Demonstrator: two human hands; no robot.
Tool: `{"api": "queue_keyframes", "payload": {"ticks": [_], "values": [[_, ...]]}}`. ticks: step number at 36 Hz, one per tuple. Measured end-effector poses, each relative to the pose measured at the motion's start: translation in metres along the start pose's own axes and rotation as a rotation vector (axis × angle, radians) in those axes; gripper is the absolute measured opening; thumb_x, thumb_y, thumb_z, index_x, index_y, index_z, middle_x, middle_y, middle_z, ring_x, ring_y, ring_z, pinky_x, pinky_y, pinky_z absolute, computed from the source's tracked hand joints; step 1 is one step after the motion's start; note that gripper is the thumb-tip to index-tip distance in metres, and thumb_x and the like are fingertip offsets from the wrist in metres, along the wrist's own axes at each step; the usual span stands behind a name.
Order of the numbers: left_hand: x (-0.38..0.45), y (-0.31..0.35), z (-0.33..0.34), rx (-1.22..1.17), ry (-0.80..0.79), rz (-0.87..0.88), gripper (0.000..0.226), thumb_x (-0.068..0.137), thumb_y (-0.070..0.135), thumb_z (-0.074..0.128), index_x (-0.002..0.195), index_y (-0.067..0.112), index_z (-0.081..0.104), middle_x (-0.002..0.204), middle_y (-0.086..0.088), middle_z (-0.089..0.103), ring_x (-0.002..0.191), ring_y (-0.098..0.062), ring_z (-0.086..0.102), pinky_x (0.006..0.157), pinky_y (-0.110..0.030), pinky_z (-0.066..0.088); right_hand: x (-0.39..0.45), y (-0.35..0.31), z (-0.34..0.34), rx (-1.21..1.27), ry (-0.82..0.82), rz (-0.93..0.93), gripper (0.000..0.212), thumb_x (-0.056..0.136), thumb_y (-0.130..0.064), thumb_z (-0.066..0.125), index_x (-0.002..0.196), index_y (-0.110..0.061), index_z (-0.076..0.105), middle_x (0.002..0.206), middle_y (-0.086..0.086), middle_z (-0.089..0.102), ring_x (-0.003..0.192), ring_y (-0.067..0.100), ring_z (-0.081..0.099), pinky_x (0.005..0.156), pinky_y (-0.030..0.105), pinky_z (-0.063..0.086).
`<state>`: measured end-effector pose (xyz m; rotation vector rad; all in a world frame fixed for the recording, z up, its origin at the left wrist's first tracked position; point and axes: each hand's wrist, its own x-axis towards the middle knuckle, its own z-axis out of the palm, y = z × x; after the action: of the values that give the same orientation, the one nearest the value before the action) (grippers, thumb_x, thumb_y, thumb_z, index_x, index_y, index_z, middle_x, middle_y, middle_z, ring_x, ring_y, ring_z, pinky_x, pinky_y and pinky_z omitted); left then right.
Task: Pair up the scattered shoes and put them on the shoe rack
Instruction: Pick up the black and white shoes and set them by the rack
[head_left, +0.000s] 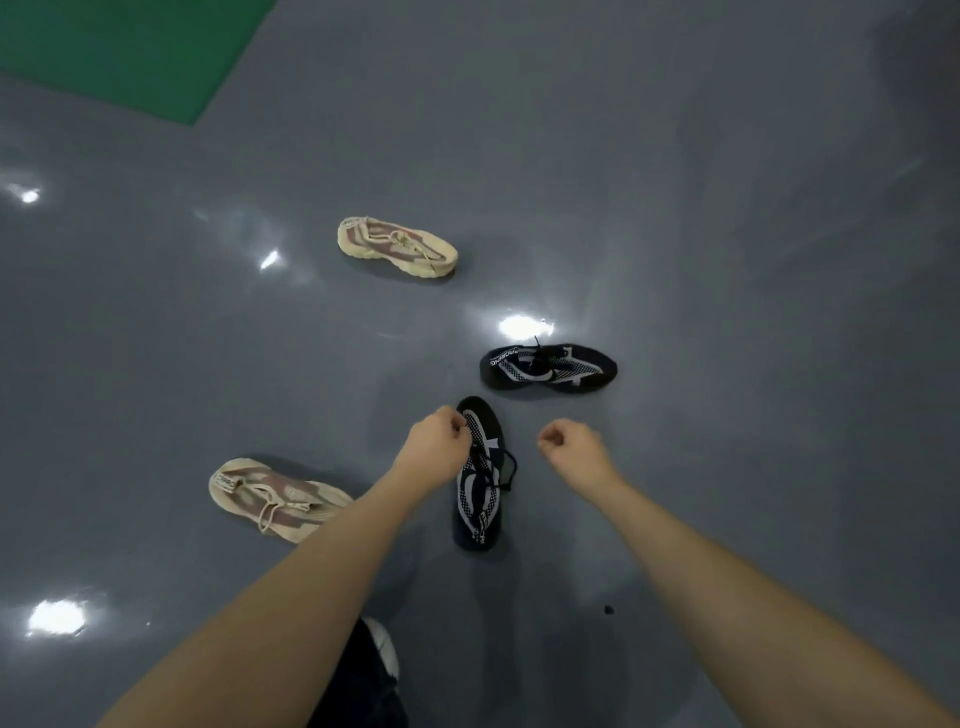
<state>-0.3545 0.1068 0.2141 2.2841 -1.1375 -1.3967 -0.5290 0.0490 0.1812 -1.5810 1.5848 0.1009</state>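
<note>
This looks like an industrial or institutional interior, perhaps a workshop hall or a test room, rather than a home. The floor (675, 208) is a seamless, glossy grey coating, like epoxy paint, with no tiles, boards or carpet, and it mirrors several bright overhead lamps as white glare patches (524, 326). At the far left corner of the view a sharply edged green painted zone (119, 52) meets the grey, the kind of colour marking used for lanes or areas in factories. No walls or furniture show, so the exact kind of room stays uncertain.
</note>
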Motion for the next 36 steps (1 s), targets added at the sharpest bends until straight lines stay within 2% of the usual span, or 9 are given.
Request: {"api": "queue_keyframes", "payload": {"ticks": [4,10,13,18,23,28,31,33,36], "values": [[0.048,-0.03,0.037,-0.018,0.015,-0.012,0.032,0.097,0.023,0.041,0.124,0.008,0.049,0.109,-0.009,0.061,0.082,-0.019,0.056,0.072,-0.03,0.047,0.043,0.03,0.04,-0.02,-0.02,0.034,0.014,0.09,-0.023,0.057,0.097,-0.013,0.063,0.097,0.005,0.065,0.095,0.024,0.06,0.083,0.033,0.047],[0.091,-0.078,0.091,0.113,0.069,-0.043,0.034,0.096,0.027,0.042,0.123,0.006,0.044,0.121,-0.012,0.053,0.104,-0.029,0.055,0.083,-0.039,0.048,0.084,0.068,0.099,-0.08,-0.058,0.029,0.026,0.09,-0.034,0.057,0.104,-0.012,0.058,0.107,0.007,0.063,0.098,0.025,0.059,0.086,0.036,0.049],[0.107,-0.1,0.114,0.306,0.156,-0.022,0.029,0.096,0.026,0.041,0.117,0.006,0.044,0.12,-0.013,0.052,0.108,-0.031,0.052,0.086,-0.041,0.044,0.098,0.083,0.122,-0.149,-0.067,0.009,0.027,0.09,-0.037,0.055,0.103,-0.013,0.055,0.102,0.005,0.061,0.096,0.025,0.058,0.079,0.035,0.047],[0.123,-0.12,0.137,0.324,0.16,-0.04,0.032,0.096,0.03,0.042,0.115,0.004,0.042,0.122,-0.014,0.052,0.112,-0.032,0.051,0.088,-0.041,0.043,0.109,0.094,0.151,-0.177,-0.054,0.005,0.037,0.09,-0.043,0.056,0.109,-0.013,0.049,0.106,0.005,0.058,0.1,0.026,0.057,0.073,0.031,0.041],[0.135,-0.13,0.144,0.345,0.133,-0.046,0.04,0.095,0.039,0.044,0.115,0.004,0.041,0.12,-0.014,0.054,0.112,-0.032,0.054,0.09,-0.042,0.044,0.119,0.096,0.174,-0.025,-0.01,0.004,0.027,0.089,-0.018,0.056,0.108,-0.007,0.04,0.11,0.013,0.06,0.1,0.032,0.06,0.082,0.041,0.051],[0.136,-0.133,0.15,0.302,0.166,-0.052,0.045,0.095,0.046,0.043,0.112,0.005,0.037,0.113,-0.014,0.059,0.103,-0.033,0.059,0.083,-0.041,0.047,0.123,0.106,0.176,0.077,0.034,-0.064,0.019,0.086,-0.009,0.053,0.105,-0.01,0.048,0.093,0.007,0.062,0.086,0.025,0.06,0.07,0.03,0.044],[0.137,-0.129,0.156,0.26,0.206,-0.032,0.053,0.096,0.047,0.04,0.126,0.003,0.032,0.112,-0.015,0.062,0.1,-0.033,0.061,0.082,-0.04,0.047,0.124,0.11,0.172,0.131,0.069,-0.126,0.017,0.087,-0.008,0.053,0.104,-0.013,0.051,0.086,0.001,0.061,0.081,0.019,0.059,0.07,0.029,0.045],[0.138,-0.122,0.16,0.184,0.22,-0.031,0.06,0.098,0.042,0.037,0.139,0.002,0.021,0.112,-0.017,0.062,0.1,-0.035,0.061,0.082,-0.04,0.048,0.127,0.108,0.164,0.175,0.103,-0.172,0.014,0.088,-0.007,0.054,0.098,-0.015,0.05,0.084,0.003,0.062,0.078,0.019,0.06,0.071,0.032,0.047],[0.143,-0.114,0.161,0.098,0.24,-0.025,0.06,0.1,0.033,0.034,0.146,0.003,0.01,0.112,-0.019,0.063,0.098,-0.036,0.062,0.082,-0.042,0.051,0.131,0.104,0.153,0.221,0.138,-0.228,0.017,0.087,-0.005,0.056,0.093,-0.018,0.047,0.082,0.006,0.061,0.073,0.017,0.057,0.07,0.032,0.047]]}}
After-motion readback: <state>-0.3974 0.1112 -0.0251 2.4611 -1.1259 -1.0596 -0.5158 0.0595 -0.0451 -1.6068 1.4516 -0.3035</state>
